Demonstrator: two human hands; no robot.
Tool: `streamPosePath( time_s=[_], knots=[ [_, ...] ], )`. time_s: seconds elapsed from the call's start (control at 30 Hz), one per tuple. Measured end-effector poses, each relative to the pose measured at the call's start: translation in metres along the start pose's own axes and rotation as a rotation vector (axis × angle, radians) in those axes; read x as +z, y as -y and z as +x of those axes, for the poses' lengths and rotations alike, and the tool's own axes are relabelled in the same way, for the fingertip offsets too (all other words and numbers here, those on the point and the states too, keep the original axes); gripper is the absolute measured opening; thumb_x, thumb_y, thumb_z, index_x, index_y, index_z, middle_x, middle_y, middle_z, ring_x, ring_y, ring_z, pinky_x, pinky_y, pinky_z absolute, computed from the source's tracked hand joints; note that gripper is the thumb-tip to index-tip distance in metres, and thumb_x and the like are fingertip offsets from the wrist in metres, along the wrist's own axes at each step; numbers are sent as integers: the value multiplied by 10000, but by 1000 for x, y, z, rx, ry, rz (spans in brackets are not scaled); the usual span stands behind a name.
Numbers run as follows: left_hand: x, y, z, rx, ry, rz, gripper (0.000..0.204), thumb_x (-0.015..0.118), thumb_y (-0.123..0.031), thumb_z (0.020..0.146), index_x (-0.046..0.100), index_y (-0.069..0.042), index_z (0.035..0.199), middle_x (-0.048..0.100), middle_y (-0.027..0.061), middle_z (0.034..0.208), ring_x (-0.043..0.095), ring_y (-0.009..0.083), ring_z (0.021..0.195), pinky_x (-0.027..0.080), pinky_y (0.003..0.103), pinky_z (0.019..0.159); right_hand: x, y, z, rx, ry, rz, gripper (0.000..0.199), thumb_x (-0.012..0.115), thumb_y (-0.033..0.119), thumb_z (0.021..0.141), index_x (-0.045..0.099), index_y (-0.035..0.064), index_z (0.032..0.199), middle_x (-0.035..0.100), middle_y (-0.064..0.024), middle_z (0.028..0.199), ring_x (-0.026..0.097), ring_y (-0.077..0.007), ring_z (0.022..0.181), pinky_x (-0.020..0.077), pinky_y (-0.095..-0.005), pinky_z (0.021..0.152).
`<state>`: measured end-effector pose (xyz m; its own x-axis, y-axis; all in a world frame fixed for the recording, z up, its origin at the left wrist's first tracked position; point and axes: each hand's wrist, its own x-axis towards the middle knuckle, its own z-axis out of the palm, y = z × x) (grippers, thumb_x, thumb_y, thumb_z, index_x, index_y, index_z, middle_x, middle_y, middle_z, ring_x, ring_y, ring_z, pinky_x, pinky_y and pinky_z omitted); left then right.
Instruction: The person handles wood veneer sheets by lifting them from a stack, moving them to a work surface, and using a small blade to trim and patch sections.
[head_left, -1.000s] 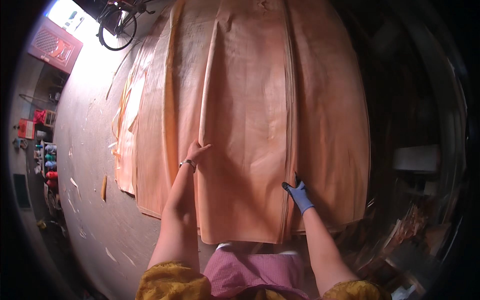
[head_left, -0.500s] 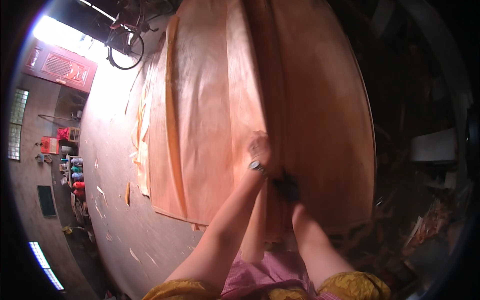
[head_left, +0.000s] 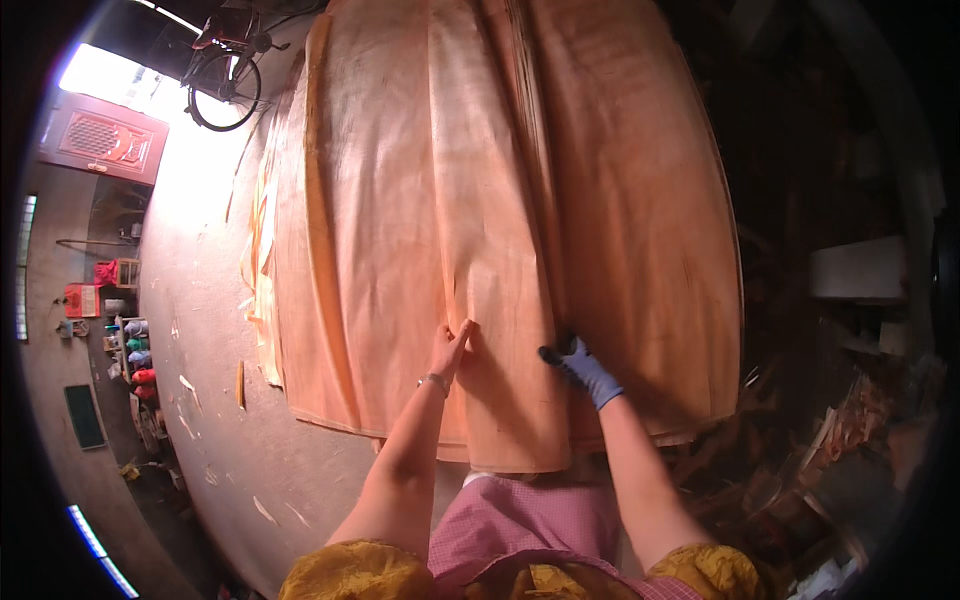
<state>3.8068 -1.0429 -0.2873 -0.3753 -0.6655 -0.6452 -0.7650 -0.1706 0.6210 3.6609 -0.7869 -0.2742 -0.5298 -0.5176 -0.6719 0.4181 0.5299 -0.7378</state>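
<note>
As thin wood veneer sheets [head_left: 500,220] lie stacked on the floor [head_left: 200,400], the bare left hand [head_left: 450,345] presses flat while the gloved right hand [head_left: 580,368] pinches a sheet edge; the top sheets remain uneven.

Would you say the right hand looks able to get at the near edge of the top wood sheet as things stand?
Probably yes: the gloved right hand already rests on the top wood sheet, a short way in from its near edge, with nothing lying between.
</note>
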Motion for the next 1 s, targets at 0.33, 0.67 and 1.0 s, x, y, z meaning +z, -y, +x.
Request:
streamPosePath(
  time_s=[0.33,0.67,1.0],
  knots=[
    [-31,-86,-98,-42,126,-532,475,693,-472,866,660,-35,1048,658,23,963,602,97,850,491,261,714,25,153,-121,-200,-289,-382,665,782,500,723,569,27,1140,684,-169,1022,662,-316,960,509,-389,821],
    [118,-222,-299,-44,763,-1155,559,539,-501,956,544,-51,1288,618,96,1244,615,203,1091,506,366,952,-157,274,-279,-734,-569,-919,547,728,546,740,540,41,833,646,-199,682,652,-380,653,510,-477,609],
    [413,-305,-510,-317,952,-1146,767,625,-600,859,458,-70,1387,526,108,1370,499,261,1249,402,424,1067,-539,224,-424,-499,-297,-952,558,768,530,713,622,8,844,665,-214,863,654,-376,838,507,-429,703]
  ],
)
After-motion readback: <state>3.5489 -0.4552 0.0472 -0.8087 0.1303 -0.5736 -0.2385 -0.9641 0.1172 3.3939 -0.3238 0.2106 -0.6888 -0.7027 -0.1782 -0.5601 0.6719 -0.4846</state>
